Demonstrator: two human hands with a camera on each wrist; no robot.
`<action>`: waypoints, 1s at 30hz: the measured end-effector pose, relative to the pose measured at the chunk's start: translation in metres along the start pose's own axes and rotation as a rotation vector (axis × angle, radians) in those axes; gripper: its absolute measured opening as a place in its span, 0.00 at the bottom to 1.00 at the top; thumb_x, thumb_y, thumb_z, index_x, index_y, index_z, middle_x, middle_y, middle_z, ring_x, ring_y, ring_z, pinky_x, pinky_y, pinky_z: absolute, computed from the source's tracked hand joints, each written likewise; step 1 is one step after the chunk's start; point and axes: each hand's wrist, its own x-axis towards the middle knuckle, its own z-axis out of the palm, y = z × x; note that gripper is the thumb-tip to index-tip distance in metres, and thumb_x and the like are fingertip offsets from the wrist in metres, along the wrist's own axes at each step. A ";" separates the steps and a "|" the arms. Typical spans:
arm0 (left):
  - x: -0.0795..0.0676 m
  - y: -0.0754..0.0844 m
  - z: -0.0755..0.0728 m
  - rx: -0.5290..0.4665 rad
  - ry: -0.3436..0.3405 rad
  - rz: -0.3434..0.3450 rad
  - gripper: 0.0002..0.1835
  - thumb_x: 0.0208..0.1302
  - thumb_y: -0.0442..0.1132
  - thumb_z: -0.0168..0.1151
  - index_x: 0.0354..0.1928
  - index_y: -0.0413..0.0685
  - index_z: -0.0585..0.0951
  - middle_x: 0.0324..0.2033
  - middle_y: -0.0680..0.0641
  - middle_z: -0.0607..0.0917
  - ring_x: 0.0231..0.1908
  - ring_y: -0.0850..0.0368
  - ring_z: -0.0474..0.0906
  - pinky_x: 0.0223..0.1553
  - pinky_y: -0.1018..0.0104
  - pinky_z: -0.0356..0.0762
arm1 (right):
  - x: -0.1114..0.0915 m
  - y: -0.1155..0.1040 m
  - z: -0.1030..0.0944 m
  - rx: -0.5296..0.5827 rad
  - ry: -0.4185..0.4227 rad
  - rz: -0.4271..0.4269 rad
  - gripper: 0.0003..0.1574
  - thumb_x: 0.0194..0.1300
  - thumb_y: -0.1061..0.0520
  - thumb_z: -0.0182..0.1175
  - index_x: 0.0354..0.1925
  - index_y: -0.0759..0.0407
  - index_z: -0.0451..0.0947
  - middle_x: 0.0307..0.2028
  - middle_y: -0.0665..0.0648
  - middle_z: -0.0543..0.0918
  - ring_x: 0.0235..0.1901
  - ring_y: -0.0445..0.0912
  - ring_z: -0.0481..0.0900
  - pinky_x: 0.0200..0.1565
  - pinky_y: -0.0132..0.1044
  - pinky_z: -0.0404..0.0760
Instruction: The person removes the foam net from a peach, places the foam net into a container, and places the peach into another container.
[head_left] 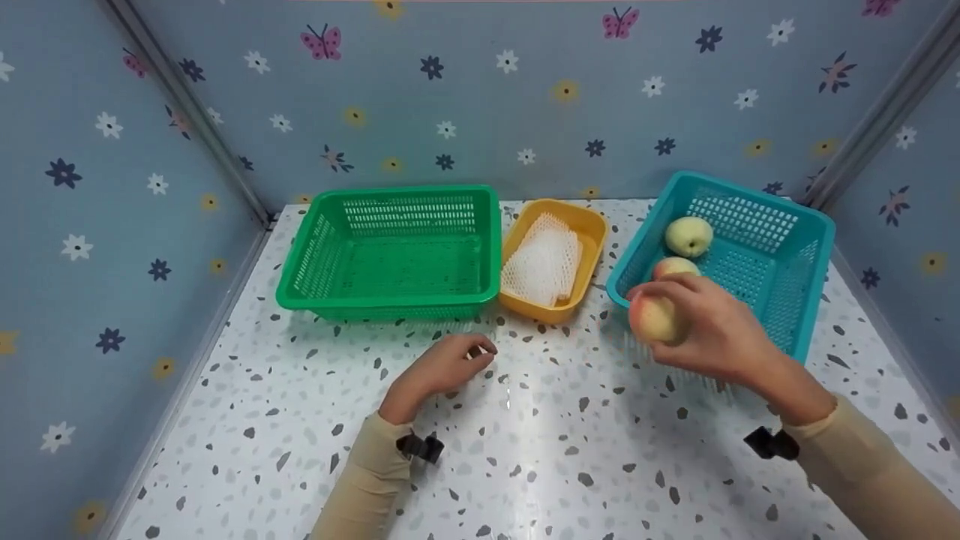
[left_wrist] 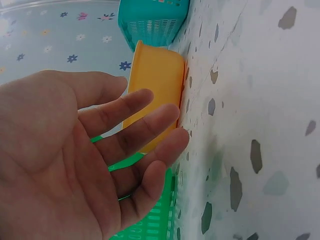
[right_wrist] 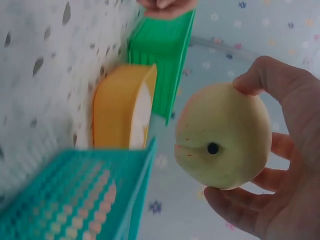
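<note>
My right hand [head_left: 712, 326] grips a pale yellow peach with a red blush [head_left: 654, 318], held up over the near left edge of the blue basket [head_left: 814, 300]. In the right wrist view, thumb and fingers curl round the peach [right_wrist: 225, 135], and a dark round spot shows on it. Inside the blue basket lie another peach [head_left: 688, 236] and one partly hidden behind the right hand [head_left: 675, 266]. My left hand [head_left: 448, 363] rests low at the table, in front of the green basket [head_left: 390, 301], fingers loosely bent. Its palm [left_wrist: 60, 155] holds nothing in the left wrist view.
Between the two baskets stands a small yellow bin [head_left: 553, 313] with white foam net sleeves [head_left: 544, 259] in it. The speckled white tabletop [head_left: 570, 450] runs up to patterned wall panels [head_left: 480, 97] at the back and sides.
</note>
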 end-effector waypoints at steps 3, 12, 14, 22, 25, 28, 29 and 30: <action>0.000 0.000 -0.001 0.014 0.020 0.005 0.16 0.73 0.45 0.53 0.54 0.46 0.81 0.41 0.49 0.80 0.29 0.57 0.75 0.30 0.61 0.75 | -0.001 0.020 -0.012 0.000 0.030 0.074 0.38 0.41 0.53 0.78 0.53 0.51 0.78 0.53 0.55 0.76 0.44 0.50 0.74 0.35 0.50 0.78; 0.000 -0.005 0.002 0.027 0.027 0.040 0.15 0.72 0.43 0.54 0.52 0.45 0.81 0.42 0.48 0.81 0.37 0.56 0.75 0.37 0.59 0.75 | -0.011 0.081 -0.029 0.030 -0.047 0.277 0.37 0.48 0.47 0.77 0.55 0.55 0.76 0.52 0.59 0.74 0.46 0.56 0.71 0.37 0.59 0.77; 0.000 -0.006 0.002 0.015 0.020 0.038 0.15 0.72 0.43 0.54 0.52 0.45 0.81 0.42 0.48 0.81 0.36 0.56 0.76 0.36 0.59 0.76 | -0.014 0.090 -0.031 0.031 -0.075 0.303 0.37 0.49 0.50 0.76 0.56 0.55 0.75 0.53 0.60 0.74 0.46 0.57 0.72 0.37 0.60 0.78; 0.002 -0.003 0.002 -0.022 -0.014 0.055 0.16 0.72 0.43 0.54 0.53 0.41 0.80 0.38 0.47 0.81 0.25 0.57 0.75 0.29 0.60 0.75 | -0.017 0.104 -0.028 0.091 -0.092 0.343 0.37 0.51 0.54 0.75 0.58 0.57 0.74 0.55 0.62 0.73 0.48 0.59 0.71 0.40 0.62 0.77; 0.002 -0.001 0.002 -0.031 -0.029 0.033 0.16 0.72 0.43 0.54 0.54 0.41 0.80 0.38 0.47 0.81 0.22 0.57 0.73 0.25 0.61 0.74 | -0.013 0.104 -0.023 0.113 -0.086 0.323 0.36 0.51 0.53 0.75 0.57 0.57 0.75 0.54 0.61 0.74 0.49 0.58 0.71 0.41 0.61 0.77; 0.003 -0.001 0.003 -0.039 -0.043 0.017 0.16 0.72 0.43 0.53 0.55 0.42 0.79 0.38 0.48 0.81 0.19 0.57 0.72 0.23 0.62 0.73 | -0.007 0.103 -0.018 0.129 -0.088 0.310 0.36 0.49 0.49 0.77 0.55 0.56 0.76 0.51 0.58 0.76 0.48 0.55 0.71 0.41 0.57 0.76; 0.004 -0.001 0.004 -0.036 -0.046 0.016 0.17 0.72 0.44 0.53 0.55 0.42 0.79 0.38 0.48 0.81 0.19 0.57 0.72 0.22 0.62 0.73 | -0.004 0.102 -0.016 0.130 -0.087 0.303 0.36 0.48 0.48 0.77 0.54 0.56 0.77 0.50 0.57 0.77 0.48 0.54 0.71 0.41 0.55 0.75; 0.005 -0.001 0.004 -0.034 -0.050 0.016 0.17 0.72 0.44 0.53 0.55 0.43 0.79 0.38 0.48 0.81 0.19 0.58 0.71 0.22 0.63 0.72 | -0.002 0.102 -0.015 0.130 -0.088 0.299 0.36 0.48 0.47 0.78 0.54 0.56 0.77 0.49 0.57 0.78 0.47 0.53 0.71 0.41 0.54 0.75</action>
